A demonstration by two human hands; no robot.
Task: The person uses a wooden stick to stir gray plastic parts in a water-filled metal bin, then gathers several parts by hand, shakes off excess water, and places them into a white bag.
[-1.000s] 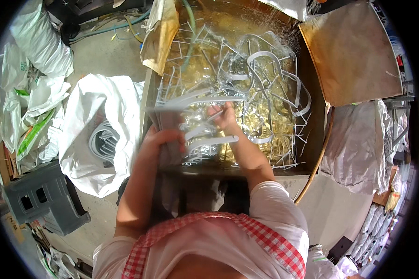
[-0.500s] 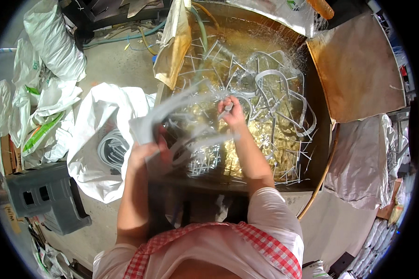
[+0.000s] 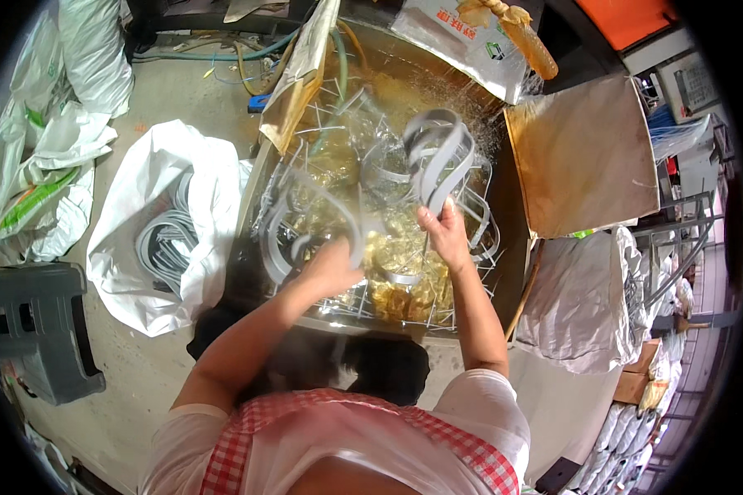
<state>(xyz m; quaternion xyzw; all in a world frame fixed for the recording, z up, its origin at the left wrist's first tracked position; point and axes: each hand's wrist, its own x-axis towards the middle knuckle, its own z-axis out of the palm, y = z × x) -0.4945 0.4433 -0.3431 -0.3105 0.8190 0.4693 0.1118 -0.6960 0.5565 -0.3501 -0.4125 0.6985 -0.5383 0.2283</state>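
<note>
A: Concrete floor (image 3: 149, 363); white sack (image 3: 153, 223) of grey loops; wire basket (image 3: 371, 305) in the tank.

B: Right hand (image 3: 442, 235), fingers closed on grey curved strips (image 3: 437, 157) above basket; left hand (image 3: 330, 268) blurred, grip unclear

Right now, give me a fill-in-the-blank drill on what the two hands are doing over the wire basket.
1. The right hand lifts a bundle of curved grey strips above the wire ____.
2. The left hand is blurred and grips more of the grey ____.
3. On the floor to the person's left, an open ____ sack holds more grey loops.
4. The liquid in the tank under the basket looks ____.

Missing words: basket; strips; white; yellow
</note>
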